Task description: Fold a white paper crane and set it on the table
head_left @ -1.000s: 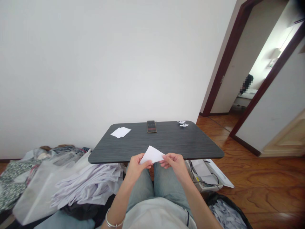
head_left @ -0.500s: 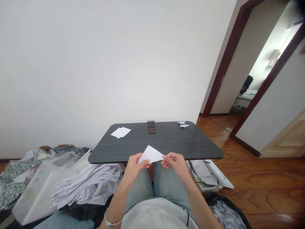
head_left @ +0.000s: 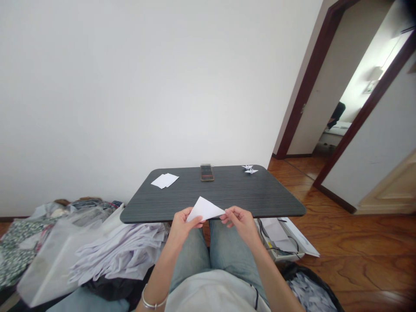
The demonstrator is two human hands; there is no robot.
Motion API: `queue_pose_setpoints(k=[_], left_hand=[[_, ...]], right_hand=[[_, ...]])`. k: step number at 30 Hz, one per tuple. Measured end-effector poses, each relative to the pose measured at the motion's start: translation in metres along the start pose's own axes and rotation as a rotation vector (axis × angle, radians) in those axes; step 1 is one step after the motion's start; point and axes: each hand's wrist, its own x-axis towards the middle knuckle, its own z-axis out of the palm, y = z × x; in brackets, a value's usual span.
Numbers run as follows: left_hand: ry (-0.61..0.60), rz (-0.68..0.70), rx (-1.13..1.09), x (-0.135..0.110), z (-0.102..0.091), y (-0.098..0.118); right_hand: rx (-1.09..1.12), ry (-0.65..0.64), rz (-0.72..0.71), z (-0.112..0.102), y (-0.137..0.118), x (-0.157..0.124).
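A white sheet folded into a triangle is held just above the near edge of a dark grey table. My left hand pinches its left corner. My right hand pinches its right corner. Both hands hover over my lap in light jeans. At the back of the table lie a small stack of white paper squares, a phone and two small folded paper cranes.
To the left, on the floor, lies a heap of clothes and plastic bags. An open box with papers sits under the table's right side. A dark bag is at lower right. A doorway opens over the wooden floor.
The folded triangle has shifted slightly up and left between my hands. Both hands keep their pinch on its corners.
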Motion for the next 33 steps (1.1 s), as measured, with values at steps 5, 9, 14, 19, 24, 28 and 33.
queue_pose_setpoints(k=[5,9,14,19,24,28,33], left_hand=[[-0.008,0.002,0.000,0.000,0.001,0.000],[-0.043,-0.018,0.030,-0.002,0.005,0.001],[-0.081,0.006,0.040,-0.003,0.007,0.002],[-0.087,0.000,0.036,-0.003,0.007,0.000],[0.013,0.049,-0.052,-0.001,0.007,-0.003],[0.094,0.075,-0.127,0.000,0.008,-0.005],[0.088,0.043,-0.129,0.002,0.004,-0.005]], right_hand=[[0.026,-0.003,0.001,0.000,-0.003,0.000],[0.057,-0.072,0.033,0.005,-0.002,-0.001],[0.124,-0.093,0.087,0.008,-0.001,-0.001],[0.161,-0.088,0.122,0.007,-0.001,-0.002],[0.216,-0.040,0.127,0.011,-0.001,-0.003],[0.228,-0.004,0.124,0.013,-0.003,-0.003],[0.198,0.045,0.096,0.010,-0.001,-0.004]])
